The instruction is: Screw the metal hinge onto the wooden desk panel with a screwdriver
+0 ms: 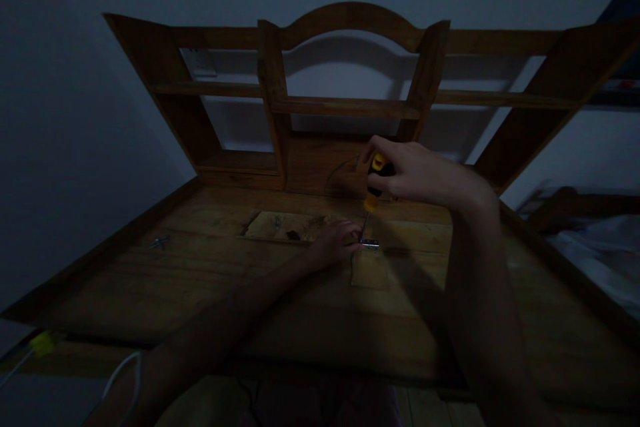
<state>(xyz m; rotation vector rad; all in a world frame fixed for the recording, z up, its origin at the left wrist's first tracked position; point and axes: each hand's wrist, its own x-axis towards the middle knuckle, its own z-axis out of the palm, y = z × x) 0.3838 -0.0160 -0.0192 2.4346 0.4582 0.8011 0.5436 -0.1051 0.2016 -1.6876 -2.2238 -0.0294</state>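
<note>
In the dim head view, my right hand [410, 170] grips the handle of a yellow-and-black screwdriver [371, 203] from above. Its shaft points down, and the tip meets a small shiny metal piece [370, 244] that looks like a hinge, lying on the wooden desktop [300, 320]. My left hand [335, 243] rests low on the wood, with its fingers closed at the left end of the metal piece, beside the screwdriver tip. A thin square wooden piece [369, 272] lies just in front of the metal piece.
A wooden shelf unit [345, 107] rises along the desk's back edge. Behind my left hand is a rough, lighter wooden strip [275, 225]. Small metal items [160, 241] lie at the left. A yellow object [43, 343] with a white cord is at the front left corner.
</note>
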